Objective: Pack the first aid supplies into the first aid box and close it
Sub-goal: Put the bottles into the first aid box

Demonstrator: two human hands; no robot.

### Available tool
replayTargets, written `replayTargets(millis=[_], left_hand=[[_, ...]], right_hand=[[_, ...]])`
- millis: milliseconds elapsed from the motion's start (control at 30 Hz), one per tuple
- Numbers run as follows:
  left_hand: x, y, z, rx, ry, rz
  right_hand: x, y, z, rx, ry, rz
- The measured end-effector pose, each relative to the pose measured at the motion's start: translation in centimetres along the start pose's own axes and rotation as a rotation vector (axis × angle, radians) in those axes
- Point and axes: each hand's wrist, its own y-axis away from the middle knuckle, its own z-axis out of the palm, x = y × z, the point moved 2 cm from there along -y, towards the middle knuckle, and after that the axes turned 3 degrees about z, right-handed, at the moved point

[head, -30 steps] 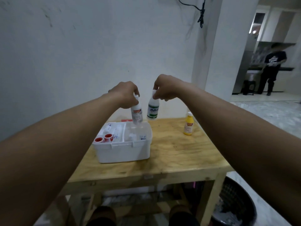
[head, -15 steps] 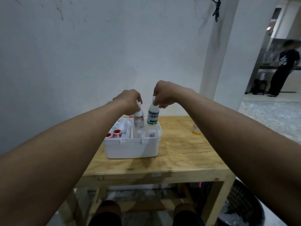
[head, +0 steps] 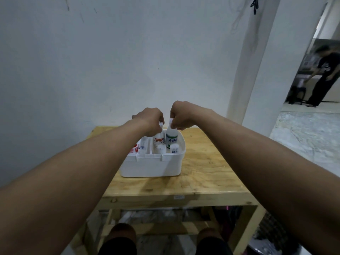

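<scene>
From my head view, my left hand [head: 150,121] pinches the red-label bottle [head: 159,139] and my right hand [head: 181,115] the green-label bottle [head: 171,138] by their caps, both upright in the box [head: 152,167]; light, rigid, likely slick plastic, so the necks grip best.

First aid box [head: 152,167]: white plastic, smooth, slight sheen. Bench [head: 206,170]: pale plywood, matt, visible grain, raw edge. Two bottles, red-label bottle [head: 159,141] and green-label bottle [head: 171,138]: white plastic with glossy printed paper-like labels. Wall [head: 110,61]: matt paint, scuffed. Floor [head: 309,137]: mottled stone look, faint shine.
</scene>
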Motion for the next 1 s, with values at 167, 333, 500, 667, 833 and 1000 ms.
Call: replayTargets(millis=[167, 333, 500, 667, 833, 1000], left_hand=[[0.0, -0.2, 0.7, -0.014, -0.062, 0.005], [-0.3, -0.2, 1.6, -0.028, -0.094, -0.012], [-0.4, -0.2, 1.7, -0.024, -0.104, -0.021], [-0.5, -0.3, 1.5, -0.032, -0.11, -0.032], [-0.5, -0.2, 1.4, -0.031, -0.129, -0.032], [-0.7, 0.1, 1.3, -0.017, -0.126, -0.022]], right_hand=[[-0.1, 0.0, 1.4, -0.023, 0.031, -0.003], [0.0, -0.1, 2.4, -0.034, 0.083, -0.018], [0.0, -0.3, 2.8, -0.047, 0.09, -0.016], [0.0, -0.5, 2.7, -0.052, 0.098, -0.008], [0.1, -0.2, 2.5, -0.031, 0.112, -0.021], [0.3, 0.3, 2.1, -0.017, 0.075, -0.02]])
